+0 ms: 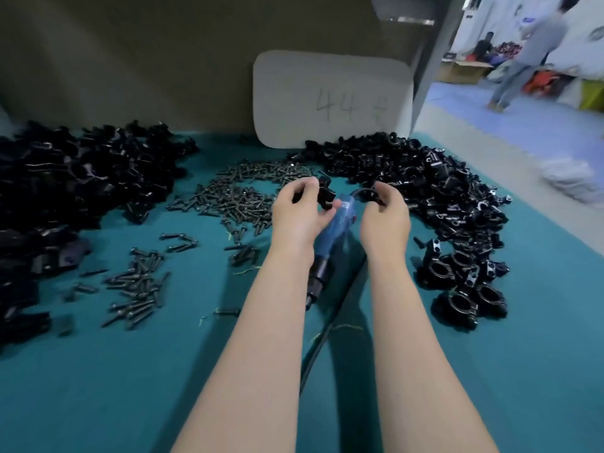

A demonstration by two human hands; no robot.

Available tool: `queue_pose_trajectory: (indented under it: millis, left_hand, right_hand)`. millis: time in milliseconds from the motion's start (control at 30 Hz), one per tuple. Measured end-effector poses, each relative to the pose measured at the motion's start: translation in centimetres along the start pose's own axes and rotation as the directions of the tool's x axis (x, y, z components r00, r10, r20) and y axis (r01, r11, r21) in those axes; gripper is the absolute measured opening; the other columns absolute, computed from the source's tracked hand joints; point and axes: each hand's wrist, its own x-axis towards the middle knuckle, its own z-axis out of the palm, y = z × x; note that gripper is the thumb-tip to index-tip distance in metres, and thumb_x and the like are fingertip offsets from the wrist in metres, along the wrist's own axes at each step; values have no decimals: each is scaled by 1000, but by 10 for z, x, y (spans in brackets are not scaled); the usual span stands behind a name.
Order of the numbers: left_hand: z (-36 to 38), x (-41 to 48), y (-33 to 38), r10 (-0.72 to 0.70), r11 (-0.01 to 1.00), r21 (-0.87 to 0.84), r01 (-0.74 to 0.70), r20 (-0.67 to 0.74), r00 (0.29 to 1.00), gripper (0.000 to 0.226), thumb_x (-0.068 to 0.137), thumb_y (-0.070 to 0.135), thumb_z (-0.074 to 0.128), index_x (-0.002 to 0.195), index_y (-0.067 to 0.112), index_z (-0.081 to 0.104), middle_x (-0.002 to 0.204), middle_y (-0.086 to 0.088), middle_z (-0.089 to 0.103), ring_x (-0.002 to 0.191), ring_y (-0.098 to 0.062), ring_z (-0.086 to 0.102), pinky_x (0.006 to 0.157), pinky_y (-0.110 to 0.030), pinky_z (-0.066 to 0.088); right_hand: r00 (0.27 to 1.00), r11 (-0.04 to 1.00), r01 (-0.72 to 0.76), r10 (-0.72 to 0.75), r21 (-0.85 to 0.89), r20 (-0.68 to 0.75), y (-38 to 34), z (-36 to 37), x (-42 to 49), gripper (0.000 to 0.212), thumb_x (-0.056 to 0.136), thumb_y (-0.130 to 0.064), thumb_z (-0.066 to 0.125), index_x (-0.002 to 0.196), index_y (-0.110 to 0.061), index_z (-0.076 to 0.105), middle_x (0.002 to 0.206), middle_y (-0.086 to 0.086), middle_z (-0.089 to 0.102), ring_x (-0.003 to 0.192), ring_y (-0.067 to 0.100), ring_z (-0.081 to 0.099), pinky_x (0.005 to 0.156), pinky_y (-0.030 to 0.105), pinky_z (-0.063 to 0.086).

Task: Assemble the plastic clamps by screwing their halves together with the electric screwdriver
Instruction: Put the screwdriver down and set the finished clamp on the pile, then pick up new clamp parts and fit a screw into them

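Note:
My left hand [299, 210] grips a black plastic clamp half [325, 194] above the teal table. My right hand [385, 214] pinches another curved black clamp half [367, 193] a short way to the right; the two halves are apart. Between and below my hands lies the blue electric screwdriver [336, 230], its dark tip [313, 289] pointing toward me, its black cable [323, 341] running down the table. Neither hand touches it.
A big heap of black clamp halves [65, 178] fills the left, another heap [425, 178] the right. Several dark screws [235, 197] lie scattered in the middle and front left. Finished round clamps [464, 289] sit front right. A grey card [330, 99] leans at the back. A person walks far right.

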Motion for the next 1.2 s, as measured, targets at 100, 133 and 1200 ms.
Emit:
queue_pose_trajectory:
  millis: [100,133,1200]
  left_hand:
    - [29,8,-14,-145,975,-158,157,85,986,18,103,17,43,93,20,57,119,-13,48,92,-27,66,66,-22,58]
    - [37,12,-18,-177,958,-211,194,99,979,17,104,18,42,97,20,57,134,-14,43,107,-31,62,67,-23,58]
    - [42,36,-23,-194,946,-221,238,203,960,10,102,6,42,101,6,52,78,-16,69,62,-15,70,55,-19,56]
  right_hand:
    - [994,977,-106,102,-183,-26,32,-12,31,41,96,-6,39,136,-13,48,142,9,46,128,27,43,106,31,33]
    - [991,966,-136,135,-222,-18,39,-12,39,42,97,-7,38,137,-13,47,144,11,43,128,30,42,106,36,34]
    - [952,866,-281,196,-415,-235,52,12,75,43,99,-34,43,134,-9,40,143,16,38,135,33,29,110,44,22]
